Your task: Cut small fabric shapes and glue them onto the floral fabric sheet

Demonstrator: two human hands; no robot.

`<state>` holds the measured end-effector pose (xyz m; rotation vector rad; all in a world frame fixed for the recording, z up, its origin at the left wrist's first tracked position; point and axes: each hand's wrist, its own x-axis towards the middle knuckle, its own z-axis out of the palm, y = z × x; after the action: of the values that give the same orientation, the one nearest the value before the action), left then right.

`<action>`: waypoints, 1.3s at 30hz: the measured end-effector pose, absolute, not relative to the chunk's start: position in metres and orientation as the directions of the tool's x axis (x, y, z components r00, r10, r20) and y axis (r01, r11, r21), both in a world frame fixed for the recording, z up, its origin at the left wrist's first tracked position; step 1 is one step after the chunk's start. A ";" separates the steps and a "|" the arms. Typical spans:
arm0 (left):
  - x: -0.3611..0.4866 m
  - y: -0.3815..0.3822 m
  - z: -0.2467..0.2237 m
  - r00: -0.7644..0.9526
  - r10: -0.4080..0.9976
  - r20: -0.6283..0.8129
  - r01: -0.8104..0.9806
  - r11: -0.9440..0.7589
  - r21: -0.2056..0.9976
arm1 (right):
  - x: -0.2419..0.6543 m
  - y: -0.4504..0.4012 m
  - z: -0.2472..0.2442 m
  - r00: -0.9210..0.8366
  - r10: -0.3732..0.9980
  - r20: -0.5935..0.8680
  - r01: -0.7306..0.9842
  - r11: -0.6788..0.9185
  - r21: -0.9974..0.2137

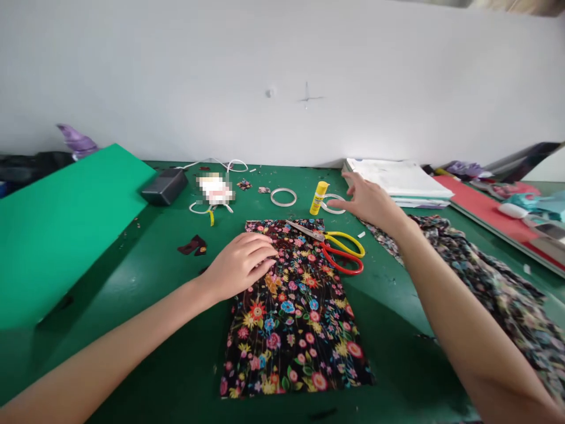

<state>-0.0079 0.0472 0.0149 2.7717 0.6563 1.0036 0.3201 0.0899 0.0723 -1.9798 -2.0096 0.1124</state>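
Head view: left hand [241, 265] lies loose on floral fabric [296, 321], seemingly steadying it, while the empty, spread right hand [373, 203] beside a white ring [333, 212] would need closing to grip.

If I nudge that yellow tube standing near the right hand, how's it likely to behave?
The yellow tube would probably tip easily, since it stands on end and is taller than wide. Once down, its round body would likely roll. Pushed toward the right hand, it may catch on the white ring beside it.
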 end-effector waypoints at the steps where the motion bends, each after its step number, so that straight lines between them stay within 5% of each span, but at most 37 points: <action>1: -0.005 0.049 0.010 0.656 0.461 0.597 0.370 -0.886 0.278 | 0.316 0.100 0.070 0.020 0.980 0.200 0.953 0.043 -0.301; 9: -0.008 0.046 -0.007 0.386 0.620 0.683 0.473 -0.769 0.431 | 0.275 0.134 0.050 -0.060 0.986 0.157 0.816 0.139 -0.562; 19: -0.024 0.038 -0.006 0.398 0.694 0.600 0.519 -0.710 0.476 | 0.201 0.076 0.082 -0.584 0.812 -0.006 0.369 0.259 -0.892; 28: -0.026 0.030 0.003 0.324 0.843 0.428 0.549 -0.537 0.641 | 0.260 0.105 0.083 -0.220 0.954 0.205 0.421 0.282 -0.862; 39: -0.028 0.029 -0.014 0.369 0.790 0.490 0.210 -0.585 0.784 | 0.208 0.106 0.015 -0.398 0.911 0.107 0.654 0.363 -0.663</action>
<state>-0.0279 0.0293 -0.0143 2.0107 0.8606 1.2021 0.2079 0.1064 0.0153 -1.3567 -2.1677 0.7424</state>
